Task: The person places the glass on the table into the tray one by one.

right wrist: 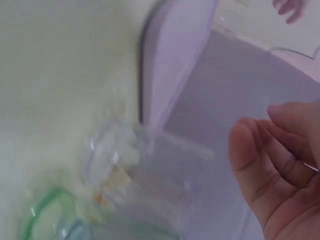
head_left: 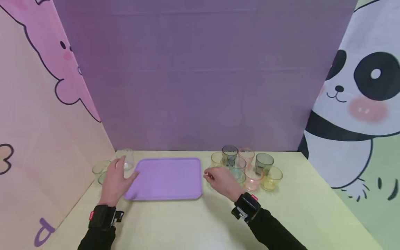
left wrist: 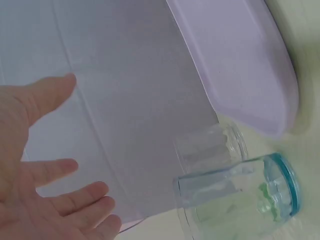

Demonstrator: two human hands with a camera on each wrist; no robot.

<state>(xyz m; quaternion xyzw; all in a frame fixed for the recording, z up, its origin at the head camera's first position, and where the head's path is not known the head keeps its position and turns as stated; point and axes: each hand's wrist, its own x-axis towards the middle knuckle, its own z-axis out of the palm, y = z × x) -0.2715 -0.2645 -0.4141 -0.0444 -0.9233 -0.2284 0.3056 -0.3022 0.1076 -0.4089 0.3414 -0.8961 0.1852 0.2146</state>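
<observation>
My left hand point(head_left: 116, 184), fingers spread, is over the left side of the table and holds nothing. Near it stand a clear glass point(head_left: 128, 159) and a yellow-green glass point(head_left: 100, 167), partly hidden by the hand. The left wrist view shows a glass with a teal base point(left wrist: 235, 195) apart from the fingers. Between my hands lies a purple tray point(head_left: 165, 180). My right hand point(head_left: 224, 181) is just right of the tray, its fingers loosely bent with nothing between them. A blurred clear glass point(right wrist: 155, 170) stands beside those fingers in the right wrist view, not gripped.
Several coloured glasses cluster at the right, among them a dark grey glass point(head_left: 230, 152), a blue glass point(head_left: 238, 173), a pink glass point(head_left: 252, 182) and a yellow glass point(head_left: 272, 178). A purple backdrop point(head_left: 203, 80) closes off the table's far edge; printed panels flank both sides.
</observation>
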